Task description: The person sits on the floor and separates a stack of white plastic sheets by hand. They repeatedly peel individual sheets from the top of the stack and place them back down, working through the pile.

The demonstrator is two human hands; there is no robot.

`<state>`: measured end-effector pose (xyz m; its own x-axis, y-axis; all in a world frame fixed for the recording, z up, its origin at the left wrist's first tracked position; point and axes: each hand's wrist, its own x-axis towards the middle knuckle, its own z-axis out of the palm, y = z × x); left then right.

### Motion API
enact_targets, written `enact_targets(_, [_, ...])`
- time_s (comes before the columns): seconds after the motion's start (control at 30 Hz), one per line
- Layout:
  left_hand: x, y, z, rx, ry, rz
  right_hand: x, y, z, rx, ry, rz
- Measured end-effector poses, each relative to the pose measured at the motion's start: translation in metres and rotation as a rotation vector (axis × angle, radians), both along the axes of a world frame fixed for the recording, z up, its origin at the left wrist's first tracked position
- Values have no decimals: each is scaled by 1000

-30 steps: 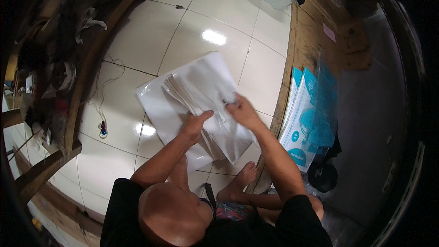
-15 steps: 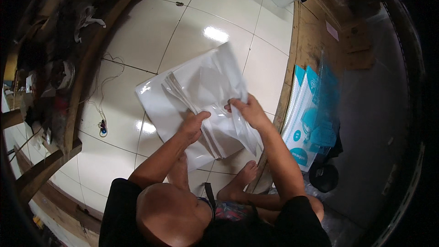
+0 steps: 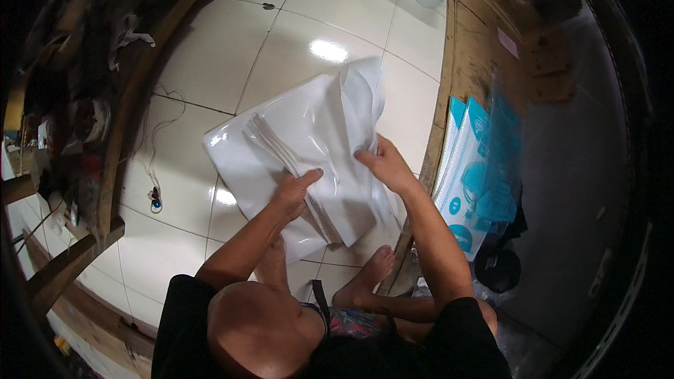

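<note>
A stack of glossy white plastic sheets (image 3: 309, 123) lies on the tiled floor in front of me, turned at an angle. My left hand (image 3: 291, 193) is closed on the near-left folded edge of the upper sheets, its thumb pressed on top. Several layers show as ridges along that fold. With thumb and fingers, my right hand (image 3: 385, 165) grips the right side of the top sheet, which stands up and curls over at its far corner. A flat part of the stack (image 3: 228, 151) extends left beneath the fold. The fingers under the plastic are hidden.
A wooden frame (image 3: 151, 49) borders the floor on the left. Thin cords (image 3: 156, 147) lie beside it. On the right are a wooden edge (image 3: 441, 112), blue-and-white printed packages (image 3: 460, 182) and a dark round object (image 3: 497, 271). My bare foot (image 3: 379, 267) is close to the stack.
The right part of the top sheet has risen and curled, its far corner shifting right. My right hand has moved slightly, still gripping the plastic. The left hand stays on the fold.
</note>
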<state>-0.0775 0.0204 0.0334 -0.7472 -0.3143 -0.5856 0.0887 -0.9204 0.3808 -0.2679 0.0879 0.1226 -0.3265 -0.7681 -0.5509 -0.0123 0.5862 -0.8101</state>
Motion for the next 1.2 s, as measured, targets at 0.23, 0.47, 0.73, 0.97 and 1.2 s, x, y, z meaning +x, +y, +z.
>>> enact_targets(0.23, [-16, -1, 6, 70, -56, 45, 28, 7, -39, -13, 305, 258])
enact_targets(0.47, [0, -4, 6, 30, -5, -1, 9, 2, 9, 74, -121, -128])
enact_targets(0.73, [-9, 1, 2, -65, -54, 16, 26, 7, -33, 13, 226, 249])
enact_targets(0.97, [-13, 0, 12, -42, -100, 11, 14, 15, -22, -87, 58, 51])
enact_targets(1.2, [-3, -6, 4, 71, 12, 10, 21, 8, -28, -47, 117, -15])
